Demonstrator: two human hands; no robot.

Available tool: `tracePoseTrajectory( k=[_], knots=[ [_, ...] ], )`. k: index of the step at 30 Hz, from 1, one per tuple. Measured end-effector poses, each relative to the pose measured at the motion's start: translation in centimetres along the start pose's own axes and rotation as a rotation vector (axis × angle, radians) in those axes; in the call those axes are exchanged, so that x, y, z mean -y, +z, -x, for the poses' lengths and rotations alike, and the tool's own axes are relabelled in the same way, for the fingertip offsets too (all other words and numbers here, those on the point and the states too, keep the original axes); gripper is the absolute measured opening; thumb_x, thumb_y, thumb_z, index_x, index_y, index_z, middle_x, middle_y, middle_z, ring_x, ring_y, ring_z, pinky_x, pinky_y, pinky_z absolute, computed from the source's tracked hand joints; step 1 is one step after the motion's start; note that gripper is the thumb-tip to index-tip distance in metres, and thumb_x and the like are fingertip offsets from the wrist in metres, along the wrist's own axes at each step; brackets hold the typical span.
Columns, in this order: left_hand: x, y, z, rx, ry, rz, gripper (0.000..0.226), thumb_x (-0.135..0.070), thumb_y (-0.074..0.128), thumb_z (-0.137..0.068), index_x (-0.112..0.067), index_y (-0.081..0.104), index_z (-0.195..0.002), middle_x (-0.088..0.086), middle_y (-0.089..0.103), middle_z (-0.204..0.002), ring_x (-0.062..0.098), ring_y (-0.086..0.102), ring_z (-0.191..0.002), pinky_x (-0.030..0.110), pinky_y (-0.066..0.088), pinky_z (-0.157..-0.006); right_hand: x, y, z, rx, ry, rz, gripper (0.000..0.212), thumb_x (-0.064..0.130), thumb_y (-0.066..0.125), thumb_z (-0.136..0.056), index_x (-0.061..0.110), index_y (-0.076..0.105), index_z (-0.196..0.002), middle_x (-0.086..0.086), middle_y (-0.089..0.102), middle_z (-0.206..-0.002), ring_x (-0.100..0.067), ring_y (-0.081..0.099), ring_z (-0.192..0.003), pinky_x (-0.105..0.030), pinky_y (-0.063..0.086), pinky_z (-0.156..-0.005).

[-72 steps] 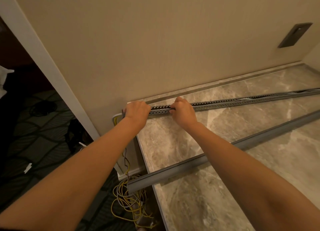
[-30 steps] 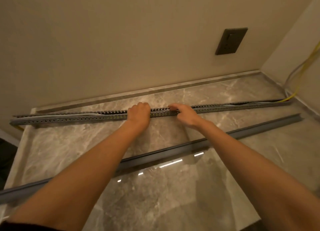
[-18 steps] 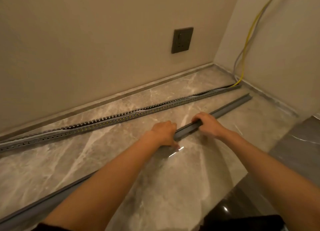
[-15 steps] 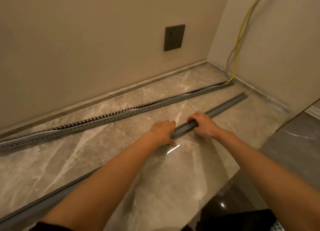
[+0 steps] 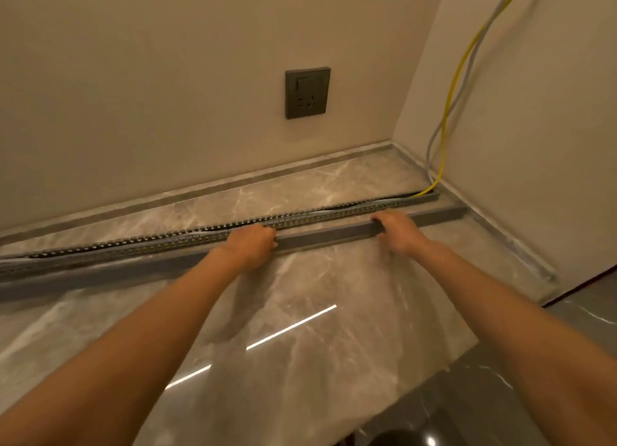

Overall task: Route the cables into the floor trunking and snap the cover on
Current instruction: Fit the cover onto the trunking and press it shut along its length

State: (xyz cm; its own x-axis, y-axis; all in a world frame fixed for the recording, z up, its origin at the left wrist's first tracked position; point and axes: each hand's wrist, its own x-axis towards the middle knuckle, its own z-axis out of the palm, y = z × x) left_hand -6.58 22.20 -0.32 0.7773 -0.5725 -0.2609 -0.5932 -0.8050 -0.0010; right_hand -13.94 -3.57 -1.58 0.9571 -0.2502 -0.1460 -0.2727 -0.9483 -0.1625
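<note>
A long grey slotted trunking (image 5: 167, 243) lies on the marble floor, parallel to the back wall, with cables lying inside it. A yellow cable (image 5: 454, 88) and a grey cable (image 5: 434, 138) come down the right wall into its right end. The long grey cover (image 5: 327, 236) lies just in front of the trunking, nearly touching it. My left hand (image 5: 252, 245) grips the cover near its middle. My right hand (image 5: 397, 228) grips it further to the right.
A dark wall socket (image 5: 307, 92) sits on the back wall above the trunking. The marble slab (image 5: 300, 312) ends at a step on the right, with darker floor (image 5: 467, 412) below. A skirting strip (image 5: 233, 185) runs along the walls.
Both hands left the trunking and took hold of the cover. They have since slid it back toward the wall until it lies right beside the trunking.
</note>
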Motion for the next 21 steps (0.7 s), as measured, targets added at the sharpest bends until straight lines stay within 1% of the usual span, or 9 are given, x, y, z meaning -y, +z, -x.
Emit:
tracePoseTrajectory(
  k=[2, 4, 7, 10, 13, 16, 19, 21],
  knots=[
    [0.4, -0.1, -0.6, 0.033, -0.092, -0.003, 0.031, -0.024, 0.036, -0.102, -0.004, 0.051, -0.12, 0.02, 0.057, -0.126, 0.035, 0.056, -0.114, 0.042, 0.046, -0.093, -2.4, -0.8, -0.8, 0.023, 0.044, 0.112, 0.039, 0.011, 0.053, -0.089, 0.008, 0.047, -0.127, -0.017, 0.047, -0.134, -0.032, 0.042, -0.128, -0.04, 0.035, -0.106],
    [0.1, -0.3, -1.0, 0.061, -0.161, -0.005, 0.033, -0.026, 0.037, -0.101, -0.004, 0.052, -0.121, 0.019, 0.056, -0.127, 0.034, 0.055, -0.115, 0.042, 0.046, -0.094, -3.7, -0.9, -1.5, 0.057, 0.033, 0.182, 0.037, 0.014, 0.051, -0.09, 0.008, 0.047, -0.126, -0.016, 0.047, -0.133, -0.032, 0.043, -0.127, -0.042, 0.035, -0.105],
    [-1.8, -0.9, -1.7, 0.055, -0.2, 0.013, 0.034, -0.027, 0.043, -0.099, -0.004, 0.054, -0.122, 0.018, 0.056, -0.129, 0.033, 0.054, -0.117, 0.041, 0.045, -0.096, -3.8, -1.0, -2.5, 0.036, -0.038, 0.173, 0.028, 0.015, 0.052, -0.091, 0.005, 0.053, -0.116, -0.017, 0.053, -0.127, -0.033, 0.05, -0.12, -0.04, 0.04, -0.097],
    [-5.2, -1.5, -2.9, 0.024, -0.138, 0.035, 0.032, -0.023, 0.043, -0.099, -0.004, 0.053, -0.122, 0.019, 0.054, -0.129, 0.034, 0.053, -0.118, 0.043, 0.044, -0.097, -3.0, -0.8, -3.4, 0.01, -0.087, 0.075, 0.022, 0.012, 0.056, -0.088, 0.003, 0.057, -0.108, -0.019, 0.059, -0.123, -0.033, 0.053, -0.117, -0.039, 0.043, -0.093],
    [-8.7, -2.1, -4.5, 0.002, -0.054, 0.063, 0.029, -0.017, 0.045, -0.098, -0.004, 0.051, -0.123, 0.019, 0.053, -0.129, 0.034, 0.052, -0.118, 0.041, 0.043, -0.097, -2.5, -1.0, -4.0, 0.009, -0.077, -0.044, 0.017, 0.01, 0.06, -0.084, 0.003, 0.062, -0.1, -0.02, 0.063, -0.115, -0.033, 0.057, -0.11, -0.037, 0.046, -0.089],
    [-11.4, -2.6, -5.9, -0.018, 0.016, 0.073, 0.027, -0.012, 0.049, -0.095, -0.004, 0.05, -0.121, 0.019, 0.052, -0.128, 0.035, 0.052, -0.118, 0.041, 0.043, -0.097, -2.2, -0.9, -4.2, 0.005, -0.084, -0.119, 0.016, 0.013, 0.064, -0.082, 0.006, 0.067, -0.096, -0.019, 0.068, -0.107, -0.031, 0.06, -0.105, -0.034, 0.047, -0.085],
    [-13.0, -2.6, -7.4, -0.034, 0.073, 0.065, 0.03, -0.013, 0.045, -0.096, -0.004, 0.049, -0.124, 0.02, 0.052, -0.13, 0.035, 0.051, -0.121, 0.042, 0.043, -0.097, -2.2, -1.4, -4.7, 0.079, -0.132, -0.106, 0.019, 0.014, 0.066, -0.081, 0.007, 0.069, -0.099, -0.019, 0.069, -0.106, -0.029, 0.062, -0.103, -0.031, 0.045, -0.08],
    [-13.5, -2.8, -8.4, -0.032, 0.098, 0.029, 0.031, -0.013, 0.045, -0.096, -0.005, 0.049, -0.126, 0.019, 0.053, -0.13, 0.034, 0.053, -0.12, 0.041, 0.044, -0.097, -3.1, -2.3, -5.4, 0.148, -0.131, -0.064, 0.022, 0.01, 0.066, -0.08, 0.006, 0.067, -0.102, -0.019, 0.068, -0.109, -0.029, 0.062, -0.104, -0.03, 0.045, -0.081]
  ],
)
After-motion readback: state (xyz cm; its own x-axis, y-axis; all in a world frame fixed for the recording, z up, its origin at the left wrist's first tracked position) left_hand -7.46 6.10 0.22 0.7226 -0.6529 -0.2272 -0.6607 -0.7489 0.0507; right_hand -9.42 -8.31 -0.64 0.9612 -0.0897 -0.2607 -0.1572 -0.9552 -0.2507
